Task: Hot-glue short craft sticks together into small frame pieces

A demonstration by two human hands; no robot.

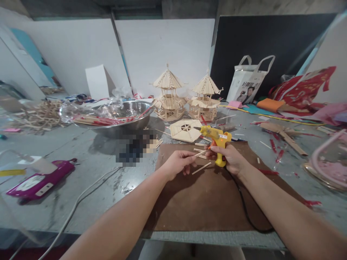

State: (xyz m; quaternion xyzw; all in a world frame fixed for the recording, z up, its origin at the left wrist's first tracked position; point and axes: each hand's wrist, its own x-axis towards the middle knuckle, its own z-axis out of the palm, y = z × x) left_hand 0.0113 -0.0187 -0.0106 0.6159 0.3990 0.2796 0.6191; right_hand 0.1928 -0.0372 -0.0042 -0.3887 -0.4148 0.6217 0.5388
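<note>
My right hand (230, 157) is wrapped round a yellow hot glue gun (215, 137), whose nozzle points left above a hexagonal wooden-stick panel (185, 130). Its black cord runs down over the brown mat (200, 202). My left hand (180, 164) pinches a short wooden stick (200, 154) at the front of the glue gun; the fingertips of both hands come close together there. Another loose stick (202, 168) lies on the mat just below, and a few more sit behind the hands. Two pagoda models of wooden sticks, one (168, 95) left and one (206, 97) right, stand farther back.
A steel bowl (141, 115) with plastic-wrapped sticks stands at the left, near a heap of sticks (45, 115). A purple power strip (43, 180) and grey cable (78, 202) lie in front. A white bag (246, 85), red packaging (303, 88) and scraps are at the right.
</note>
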